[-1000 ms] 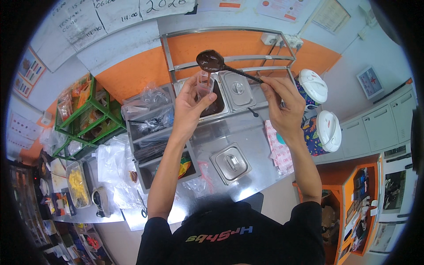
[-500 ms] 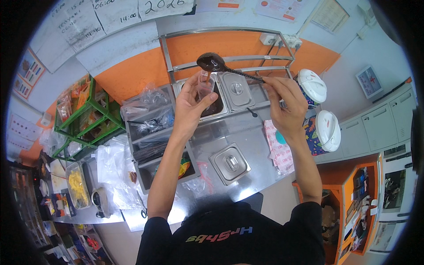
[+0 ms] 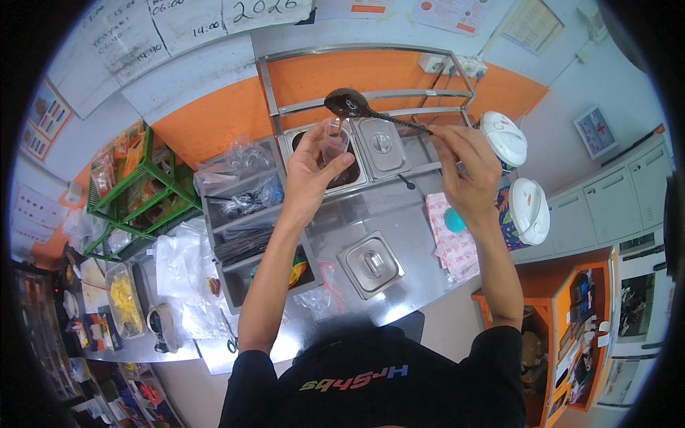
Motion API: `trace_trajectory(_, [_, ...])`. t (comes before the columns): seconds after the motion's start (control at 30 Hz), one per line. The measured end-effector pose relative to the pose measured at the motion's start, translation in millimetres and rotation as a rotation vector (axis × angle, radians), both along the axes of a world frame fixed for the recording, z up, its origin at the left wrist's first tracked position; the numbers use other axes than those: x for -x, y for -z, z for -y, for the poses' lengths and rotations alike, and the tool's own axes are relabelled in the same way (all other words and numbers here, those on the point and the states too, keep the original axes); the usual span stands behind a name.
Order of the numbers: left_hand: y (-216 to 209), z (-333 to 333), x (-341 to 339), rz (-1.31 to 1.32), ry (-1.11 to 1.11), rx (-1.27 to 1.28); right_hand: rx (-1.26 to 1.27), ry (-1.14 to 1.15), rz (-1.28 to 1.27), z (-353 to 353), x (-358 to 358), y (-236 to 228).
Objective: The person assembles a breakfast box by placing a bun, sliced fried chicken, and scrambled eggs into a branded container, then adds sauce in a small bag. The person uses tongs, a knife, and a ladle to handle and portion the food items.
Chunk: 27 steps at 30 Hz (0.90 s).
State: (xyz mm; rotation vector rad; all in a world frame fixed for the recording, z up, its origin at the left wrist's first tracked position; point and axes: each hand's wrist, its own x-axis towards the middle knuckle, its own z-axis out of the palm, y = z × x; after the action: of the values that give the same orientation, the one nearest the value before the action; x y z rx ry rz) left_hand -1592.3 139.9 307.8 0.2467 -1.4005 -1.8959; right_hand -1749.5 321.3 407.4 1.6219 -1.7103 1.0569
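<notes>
My left hand (image 3: pixel 308 171) is closed around a small clear plastic cup (image 3: pixel 333 146), held upright over an uncovered steel pan (image 3: pixel 362 171) of dark brown sauce (image 3: pixel 347 176). Between finger and thumb, my right hand (image 3: pixel 467 165) grips the far end of a long black ladle (image 3: pixel 349 105). Dark sauce coats the ladle's bowl, which is tilted just above the cup, and a thin brown stream runs down from it into the cup. Right beside the open pan stands another steel pan under a lid (image 3: pixel 383 148).
A loose steel lid (image 3: pixel 370 264) lies on the steel table. To the left are a grey divided organizer (image 3: pixel 314 274) with packets and black cutlery, and green crates (image 3: pixel 143 225). Two white-lidded tubs (image 3: pixel 529 212) and pink printed wrappers (image 3: pixel 451 242) sit right. A metal rack (image 3: pixel 364 48) rises behind.
The ladle has shifted slightly right and down, with my right hand moving along. My left hand and the cup have moved very little. Sauce runs in both frames.
</notes>
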Motion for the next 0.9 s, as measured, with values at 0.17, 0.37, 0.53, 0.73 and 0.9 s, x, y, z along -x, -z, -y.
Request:
trace_trajectory(0.17, [1.1,-2.2,1.1,0.001,0.002,-0.035,-0.003,-0.021,-0.07,1.9,2.5,-1.0])
trace_trajectory(0.37, [2.7,1.3,0.6,0.001,-0.015,-0.008,-0.038,-0.019,0.015,3.7,-1.5,0.4])
trace_trajectory(0.53, [6.0,4.6,-1.8,0.018,-0.004,-0.042,-0.03,-0.012,0.033,8.0,-5.3,2.3])
trace_trajectory(0.73, [9.8,7.3,-2.5,-0.002,-0.034,-0.029,-0.024,-0.021,0.033,13.7,-6.5,0.2])
trace_trajectory(0.9, [20.1,13.4,-15.3,0.09,-0.072,-0.066,-0.093,-0.043,0.249,20.5,-12.9,17.3])
